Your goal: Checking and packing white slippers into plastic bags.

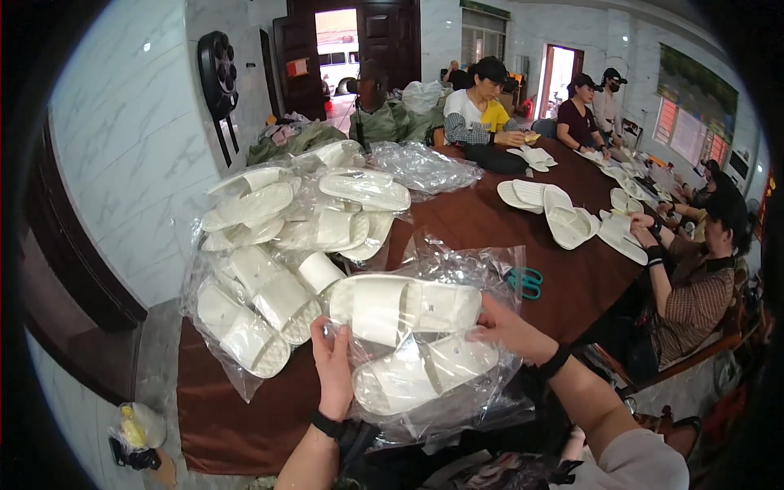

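Observation:
Between my two hands is a pair of white slippers (376, 314) in a clear plastic bag (490, 400), held over the table's near edge. My left hand (331, 363) grips the bag's left side by the toe of the upper slipper, its thumb and fingers closed on the plastic. On the right side, my right hand (514, 331) closes on the bag near the heels; some of its fingers are hidden behind it. Just left of the held pair lies a heap of bagged white slippers (269, 286). Teal-handled scissors (525, 282) rest beyond my right hand.
A brown cloth covers the long table (457, 233). Flat clear bags (425, 167) lie behind the heap. Loose white slippers (563, 216) line the table's far right. Several people work along it; one seated person (694, 294) is at right. Green sacks (396, 122) stand at the back.

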Tool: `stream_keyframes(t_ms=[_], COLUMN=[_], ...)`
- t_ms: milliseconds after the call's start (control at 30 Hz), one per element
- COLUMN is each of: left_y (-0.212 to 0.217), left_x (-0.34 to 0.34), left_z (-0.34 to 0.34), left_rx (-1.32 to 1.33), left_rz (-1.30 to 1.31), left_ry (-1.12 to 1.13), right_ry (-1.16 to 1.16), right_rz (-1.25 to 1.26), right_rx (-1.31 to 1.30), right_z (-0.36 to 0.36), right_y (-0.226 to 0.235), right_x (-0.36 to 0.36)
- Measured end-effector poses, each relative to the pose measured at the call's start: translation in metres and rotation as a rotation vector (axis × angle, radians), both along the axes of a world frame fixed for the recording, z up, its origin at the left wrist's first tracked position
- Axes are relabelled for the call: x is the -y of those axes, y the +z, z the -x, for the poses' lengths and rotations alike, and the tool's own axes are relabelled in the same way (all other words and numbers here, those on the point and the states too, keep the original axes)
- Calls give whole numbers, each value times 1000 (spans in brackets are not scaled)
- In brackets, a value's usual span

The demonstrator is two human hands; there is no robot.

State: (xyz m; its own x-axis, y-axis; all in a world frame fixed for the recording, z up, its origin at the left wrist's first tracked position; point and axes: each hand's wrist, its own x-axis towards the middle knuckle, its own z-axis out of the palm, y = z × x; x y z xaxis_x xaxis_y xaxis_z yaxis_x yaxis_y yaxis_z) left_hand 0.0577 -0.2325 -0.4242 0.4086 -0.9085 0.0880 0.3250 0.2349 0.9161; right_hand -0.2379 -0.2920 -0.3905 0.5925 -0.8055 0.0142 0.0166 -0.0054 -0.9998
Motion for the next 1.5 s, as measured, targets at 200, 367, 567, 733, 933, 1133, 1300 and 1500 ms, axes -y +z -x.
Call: stream_keyframes(t_ms=[200, 367, 567, 733, 933, 1133, 1300, 1500], left_y=[-1, 4, -17, -1, 12, -5, -5, -2], left_x=[6, 8, 6, 3, 0, 6, 7, 12], left_z=[-12, -8, -14, -16, -42, -44, -48, -51], left_rx=[446, 399, 240, 235, 146, 126, 95, 43], left_rz=[65, 11, -44, -163, -137, -173, -160, -103], left_ry=[223, 270, 91, -140, 18, 36, 180, 140], right_ry=[-215, -326, -555, -562, -606, -383, -486, -759], right_rz=[3, 58, 172, 179, 269, 73, 87, 106], right_rx=[19, 68, 81, 114, -12, -73, -40, 184], right_z=[2, 14, 4, 7, 65, 124, 194, 269], right_y=[14, 21, 16, 8, 8, 46, 49, 17], right_x=[7, 18, 19, 19, 47, 55, 110, 169])
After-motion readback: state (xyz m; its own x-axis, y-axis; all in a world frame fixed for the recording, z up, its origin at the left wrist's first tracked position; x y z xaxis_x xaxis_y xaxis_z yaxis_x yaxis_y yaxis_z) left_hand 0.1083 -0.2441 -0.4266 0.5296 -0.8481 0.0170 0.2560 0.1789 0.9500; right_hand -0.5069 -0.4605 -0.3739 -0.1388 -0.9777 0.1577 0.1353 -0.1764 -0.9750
